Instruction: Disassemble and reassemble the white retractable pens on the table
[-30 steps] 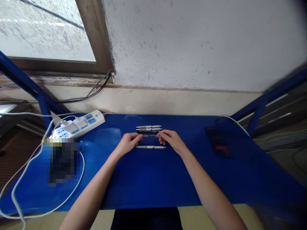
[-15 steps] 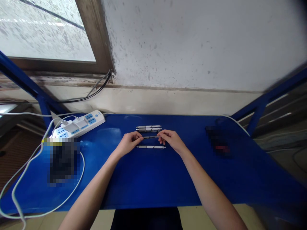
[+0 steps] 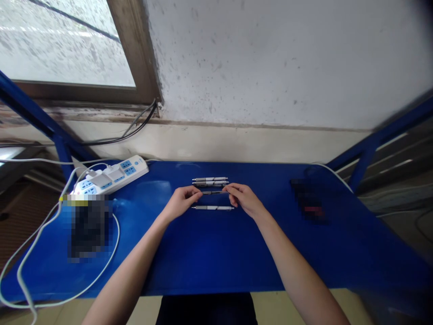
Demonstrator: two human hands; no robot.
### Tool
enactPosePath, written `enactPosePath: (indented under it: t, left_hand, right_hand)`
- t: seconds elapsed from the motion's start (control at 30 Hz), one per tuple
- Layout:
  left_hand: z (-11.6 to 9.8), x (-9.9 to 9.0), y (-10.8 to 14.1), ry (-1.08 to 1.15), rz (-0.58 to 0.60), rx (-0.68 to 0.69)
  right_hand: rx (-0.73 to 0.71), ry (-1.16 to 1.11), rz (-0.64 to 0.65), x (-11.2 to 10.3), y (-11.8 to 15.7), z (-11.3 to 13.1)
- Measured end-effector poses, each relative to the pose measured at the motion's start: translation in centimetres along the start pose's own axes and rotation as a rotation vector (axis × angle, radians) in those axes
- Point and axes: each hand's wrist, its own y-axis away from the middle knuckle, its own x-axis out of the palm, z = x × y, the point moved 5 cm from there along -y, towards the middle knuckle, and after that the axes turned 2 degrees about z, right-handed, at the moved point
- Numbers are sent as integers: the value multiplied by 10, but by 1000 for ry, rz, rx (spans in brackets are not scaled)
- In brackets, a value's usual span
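A dark pen (image 3: 212, 192) lies level between my two hands, its ends hidden by my fingers. My left hand (image 3: 184, 200) pinches its left end with thumb and forefinger. At the other end, my right hand (image 3: 242, 197) is closed on it the same way. Just beyond, a white-and-grey pen (image 3: 210, 179) and a darker pen (image 3: 209, 184) lie side by side on the blue tabletop (image 3: 216, 253). Nearer to me rests a white pen (image 3: 213, 208) with a dark pattern, roughly parallel to the others.
A white power strip (image 3: 117, 175) with plugs in it sits at the back left, its white cable (image 3: 117, 239) looping over the table. A blurred dark object (image 3: 88, 230) lies in front of it. Another dark, partly red object (image 3: 307, 201) is at the right. Behind rises a wall (image 3: 270, 67).
My right hand has shifted very slightly to the right, and the pen between my hands sits a little more level. My left hand has hardly moved. The other pens lie as before.
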Motion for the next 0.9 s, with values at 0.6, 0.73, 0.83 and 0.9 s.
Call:
enactPosePath:
  t: [0.6, 0.73, 0.83, 0.9]
  left_hand:
    - [-4, 0, 1, 173, -23, -24]
    - [-4, 0, 1, 163, -33, -23]
    - [-6, 0, 1, 133, -20, -8]
    - [-6, 0, 1, 97, -15, 10]
  right_hand:
    - [-30, -179, -18, -1, -1, 1]
    - [-51, -255, 20, 2, 1, 5]
    - [-56, -259, 36, 3, 3, 9]
    - [-49, -223, 45, 2, 4, 10]
